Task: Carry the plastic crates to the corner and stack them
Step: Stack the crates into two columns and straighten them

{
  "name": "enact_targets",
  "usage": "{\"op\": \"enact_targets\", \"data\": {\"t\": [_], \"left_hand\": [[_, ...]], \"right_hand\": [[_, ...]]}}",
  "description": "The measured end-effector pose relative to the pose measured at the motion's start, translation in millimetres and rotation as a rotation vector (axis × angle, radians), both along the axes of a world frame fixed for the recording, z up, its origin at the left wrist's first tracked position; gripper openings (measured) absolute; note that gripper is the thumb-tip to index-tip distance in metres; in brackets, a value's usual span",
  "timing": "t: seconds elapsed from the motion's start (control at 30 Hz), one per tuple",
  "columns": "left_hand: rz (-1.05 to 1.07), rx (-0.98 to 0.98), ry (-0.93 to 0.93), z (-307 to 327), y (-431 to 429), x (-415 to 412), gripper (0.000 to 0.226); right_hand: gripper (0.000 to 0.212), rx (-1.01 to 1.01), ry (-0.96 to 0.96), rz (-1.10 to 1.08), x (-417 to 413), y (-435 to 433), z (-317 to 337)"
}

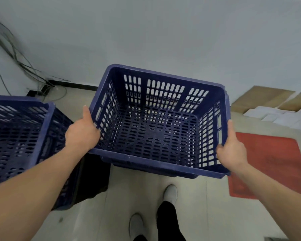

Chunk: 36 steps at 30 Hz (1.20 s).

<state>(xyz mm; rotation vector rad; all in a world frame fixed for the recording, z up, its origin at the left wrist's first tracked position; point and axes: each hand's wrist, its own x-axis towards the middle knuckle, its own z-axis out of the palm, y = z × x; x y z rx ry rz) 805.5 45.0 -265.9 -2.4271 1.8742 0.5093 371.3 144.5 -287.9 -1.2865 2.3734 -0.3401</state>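
A person holds a dark blue crate [156, 122] up off the floor [207, 206] with both hands. The left hand [83, 132] grips the crate's left wall, thumb up along the rim. The right hand [231, 147] grips the right wall the same way. The crate has holes all over and nothing inside it. Another blue crate [19, 136] sits to the left, near the corner. Thin cables [12, 49] run down the wall [163, 32] there. A red mat [271, 164] lies on the floor to the right, with white papers [281, 117] past it. Two white shoes [170, 193] show below.
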Motion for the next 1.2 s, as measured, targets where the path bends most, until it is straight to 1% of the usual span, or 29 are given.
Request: {"op": "enact_targets", "data": {"t": [0.2,0.33,0.5,0.6,0.73,0.8,0.87,1.0,1.1,1.2], "left_hand": [[0.004,-0.031,-0.003,-0.8,10.2,-1.0,0.079],[0.029,-0.041,-0.008,-3.8,30.3,0.9,0.081],[0.099,-0.053,-0.028,-10.2,79.4,5.6,0.084],[0.159,-0.066,-0.034,-10.7,115.4,3.1,0.087],[0.202,-0.054,-0.125,-15.4,156.7,-0.6,0.088],[0.199,-0.076,-0.133,-20.1,169.6,-0.8,0.086],[0.175,-0.094,-0.122,-20.9,173.4,0.4,0.087],[0.177,-0.070,-0.095,-19.0,167.8,2.6,0.087],[0.178,-0.071,-0.086,-17.6,163.8,5.2,0.085],[0.155,-0.066,-0.090,-17.3,159.2,10.1,0.086]], "right_hand": [[0.095,-0.012,-0.017,0.021,-1.5,-6.3,2.2],[0.097,0.002,-0.012,0.069,-3.6,-9.2,3.9],[0.096,0.022,-0.011,0.168,-6.6,-15.2,5.2],[0.096,0.006,-0.048,0.254,-6.1,-21.4,3.9],[0.094,0.001,-0.078,0.353,-4.5,-31.6,2.9],[0.093,0.015,-0.092,0.369,-3.9,-33.2,3.0],[0.093,0.029,-0.085,0.372,-3.9,-33.4,2.3],[0.094,0.041,-0.067,0.353,-2.8,-33.9,3.2],[0.093,0.027,-0.093,0.340,-3.1,-28.6,1.8],[0.094,0.014,-0.077,0.323,-2.5,-21.2,-1.2]]}}
